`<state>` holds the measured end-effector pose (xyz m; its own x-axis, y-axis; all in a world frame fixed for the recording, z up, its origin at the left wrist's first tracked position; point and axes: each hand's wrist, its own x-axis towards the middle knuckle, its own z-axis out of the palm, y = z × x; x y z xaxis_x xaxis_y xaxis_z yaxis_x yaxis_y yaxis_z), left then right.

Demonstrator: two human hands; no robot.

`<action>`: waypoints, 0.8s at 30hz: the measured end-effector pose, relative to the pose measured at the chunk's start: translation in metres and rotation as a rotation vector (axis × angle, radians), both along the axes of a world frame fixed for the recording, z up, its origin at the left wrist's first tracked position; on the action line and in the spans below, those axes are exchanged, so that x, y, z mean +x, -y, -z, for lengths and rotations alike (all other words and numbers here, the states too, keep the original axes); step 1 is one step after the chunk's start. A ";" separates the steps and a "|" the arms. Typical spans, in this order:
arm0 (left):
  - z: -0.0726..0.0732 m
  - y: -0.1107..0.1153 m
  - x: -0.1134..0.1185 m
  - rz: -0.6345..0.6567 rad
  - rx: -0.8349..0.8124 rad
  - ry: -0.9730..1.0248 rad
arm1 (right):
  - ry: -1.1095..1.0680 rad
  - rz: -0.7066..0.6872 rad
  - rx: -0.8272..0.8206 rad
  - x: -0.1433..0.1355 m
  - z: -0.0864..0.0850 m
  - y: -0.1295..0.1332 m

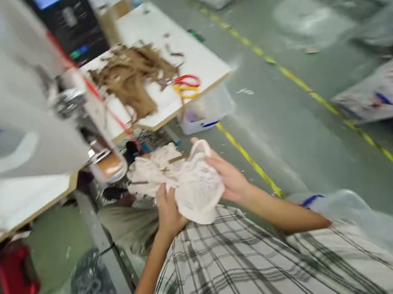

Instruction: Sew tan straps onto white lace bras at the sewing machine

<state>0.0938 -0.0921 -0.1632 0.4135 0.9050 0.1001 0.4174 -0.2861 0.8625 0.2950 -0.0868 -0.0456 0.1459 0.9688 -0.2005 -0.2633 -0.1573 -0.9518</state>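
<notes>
A pale, thin cloth piece [198, 187] with a curved edge is held in front of my body, over my lap. My left hand [168, 210] grips its near-left side, fingers pressed on the fabric. At its right side my right hand [229, 176] holds the edge, with fingers partly behind the cloth. More pale ruffled fabric [155, 169] with small brown strips lies just beyond, touching the held piece. The picture is slightly blurred.
A sewing machine [20, 97] stands at left on a white table. Brown fabric strips [130, 75] and scissors with red and yellow handles [188, 85] lie on the white tabletop [201, 65]. Below is a clear bin [208, 109]; a red stool [9, 284] is lower left.
</notes>
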 end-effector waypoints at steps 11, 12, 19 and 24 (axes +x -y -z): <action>0.018 -0.062 -0.104 -0.302 0.380 -0.252 | 0.709 -0.024 0.215 0.054 0.051 -0.055; 0.019 -0.063 -0.106 -0.327 0.356 -0.304 | 0.832 -0.039 0.174 0.055 0.068 -0.070; 0.083 -0.019 -0.089 -0.285 -0.061 -0.436 | 1.163 -0.587 -0.209 0.021 0.147 -0.102; 0.090 -0.012 -0.121 -0.399 -0.083 -0.382 | 1.156 -0.554 0.077 -0.015 0.116 -0.094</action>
